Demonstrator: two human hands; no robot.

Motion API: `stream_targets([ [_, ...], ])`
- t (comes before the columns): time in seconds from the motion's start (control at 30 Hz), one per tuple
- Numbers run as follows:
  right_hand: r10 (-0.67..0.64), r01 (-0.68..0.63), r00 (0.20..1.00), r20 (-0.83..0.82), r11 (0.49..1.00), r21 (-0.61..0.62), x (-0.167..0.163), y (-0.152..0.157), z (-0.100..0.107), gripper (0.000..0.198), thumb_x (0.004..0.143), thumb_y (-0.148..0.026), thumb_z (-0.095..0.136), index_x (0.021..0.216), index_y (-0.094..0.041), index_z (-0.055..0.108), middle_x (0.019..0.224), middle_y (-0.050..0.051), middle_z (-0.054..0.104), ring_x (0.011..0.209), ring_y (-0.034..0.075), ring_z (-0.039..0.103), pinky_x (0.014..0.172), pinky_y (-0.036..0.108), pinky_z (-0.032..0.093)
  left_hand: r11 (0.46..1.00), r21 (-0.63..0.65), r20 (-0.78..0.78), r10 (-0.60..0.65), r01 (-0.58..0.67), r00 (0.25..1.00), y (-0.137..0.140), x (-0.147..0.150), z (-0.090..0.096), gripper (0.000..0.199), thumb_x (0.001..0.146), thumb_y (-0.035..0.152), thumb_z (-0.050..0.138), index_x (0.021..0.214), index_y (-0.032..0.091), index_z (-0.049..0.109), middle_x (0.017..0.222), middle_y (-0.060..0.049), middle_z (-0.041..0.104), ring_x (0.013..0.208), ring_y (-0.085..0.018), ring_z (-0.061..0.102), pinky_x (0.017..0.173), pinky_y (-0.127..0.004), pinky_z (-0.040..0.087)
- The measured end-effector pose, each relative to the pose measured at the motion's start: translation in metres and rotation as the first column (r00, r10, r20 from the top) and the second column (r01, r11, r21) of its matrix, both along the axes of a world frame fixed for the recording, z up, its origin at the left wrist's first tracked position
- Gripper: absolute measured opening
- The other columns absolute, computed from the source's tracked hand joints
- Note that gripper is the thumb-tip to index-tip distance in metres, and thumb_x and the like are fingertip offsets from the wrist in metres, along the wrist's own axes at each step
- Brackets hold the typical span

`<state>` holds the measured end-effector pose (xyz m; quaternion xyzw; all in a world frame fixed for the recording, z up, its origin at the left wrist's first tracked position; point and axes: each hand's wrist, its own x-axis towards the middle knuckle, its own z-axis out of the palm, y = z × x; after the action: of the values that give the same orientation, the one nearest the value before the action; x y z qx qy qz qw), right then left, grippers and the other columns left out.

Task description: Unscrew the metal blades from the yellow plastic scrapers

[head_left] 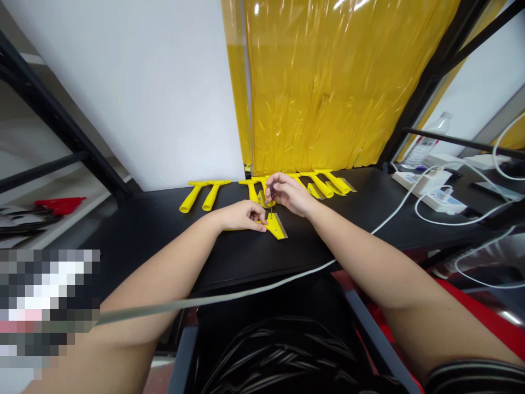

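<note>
On the black tabletop lies a yellow scraper (276,228) with a metal blade along its right edge. My left hand (247,215) grips its handle near the head, fingers closed round it. A small screwdriver (271,209) with a dark handle is pinched in my right hand (288,195), standing nearly upright with its tip at the scraper's head. Behind both hands, several more yellow scrapers (322,184) lie in a row, some with blades showing. Two yellow handles (211,197) without visible blades lie to the left.
A white cable (262,288) crosses in front of the table edge, under my right arm. White power strips (437,191) and a plastic bottle (430,139) stand at the right. A yellow plastic curtain (328,87) and a white panel (164,93) close off the back.
</note>
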<state>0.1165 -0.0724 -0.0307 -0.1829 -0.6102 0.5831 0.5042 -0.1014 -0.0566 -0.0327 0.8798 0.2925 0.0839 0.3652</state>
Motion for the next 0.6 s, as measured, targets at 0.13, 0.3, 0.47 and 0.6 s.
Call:
stream_targets([
  [0.13, -0.013, 0.004, 0.994, -0.11, 0.997, -0.078, -0.0057, -0.0001, -0.0009, 0.032, 0.082, -0.046, 0.083, 0.085, -0.021, 0.064, 0.081, -0.002, 0.062, 0.074, 0.012, 0.059, 0.073, 0.027, 0.054, 1.0, -0.004, -0.016, 0.008, -0.008, 1.0, 0.0001, -0.0005, 0.0003, 0.035, 0.077, 0.046, 0.083, 0.09, 0.015, 0.076, 0.076, 0.0, 0.062, 0.069, -0.013, 0.052, 0.064, -0.025, 0.037],
  [0.3, 0.074, -0.101, 0.988, -0.133, 0.974, -0.203, -0.004, 0.0009, 0.0014, 0.032, 0.088, -0.05, 0.075, 0.097, -0.02, 0.066, 0.068, -0.005, 0.049, 0.063, 0.012, 0.05, 0.068, 0.028, 0.051, 1.0, -0.014, -0.01, 0.011, -0.011, 1.0, 0.0001, 0.0, -0.0008, 0.035, 0.076, 0.045, 0.084, 0.09, 0.014, 0.076, 0.074, 0.0, 0.062, 0.068, -0.013, 0.053, 0.063, -0.025, 0.036],
  [0.47, 0.065, -0.113, 0.981, -0.18, 0.957, -0.267, -0.0069, -0.0006, 0.0014, 0.037, 0.09, -0.053, 0.074, 0.092, -0.027, 0.048, 0.061, -0.009, 0.035, 0.052, 0.011, 0.034, 0.058, 0.025, 0.042, 1.0, 0.005, 0.002, 0.006, -0.006, 1.0, -0.0005, 0.0015, -0.001, 0.035, 0.076, 0.046, 0.083, 0.089, 0.014, 0.076, 0.073, 0.0, 0.061, 0.066, -0.012, 0.052, 0.062, -0.025, 0.036],
  [0.6, -0.009, -0.04, 0.981, -0.195, 0.969, -0.242, -0.0085, 0.0015, 0.0015, 0.048, 0.081, -0.051, 0.084, 0.082, -0.023, 0.045, 0.078, -0.003, 0.054, 0.072, 0.013, 0.055, 0.067, 0.028, 0.049, 0.999, 0.034, 0.003, -0.003, 0.003, 1.0, -0.0013, 0.0022, 0.0001, 0.034, 0.076, 0.046, 0.083, 0.088, 0.015, 0.076, 0.074, 0.0, 0.061, 0.067, -0.013, 0.052, 0.063, -0.025, 0.036],
])
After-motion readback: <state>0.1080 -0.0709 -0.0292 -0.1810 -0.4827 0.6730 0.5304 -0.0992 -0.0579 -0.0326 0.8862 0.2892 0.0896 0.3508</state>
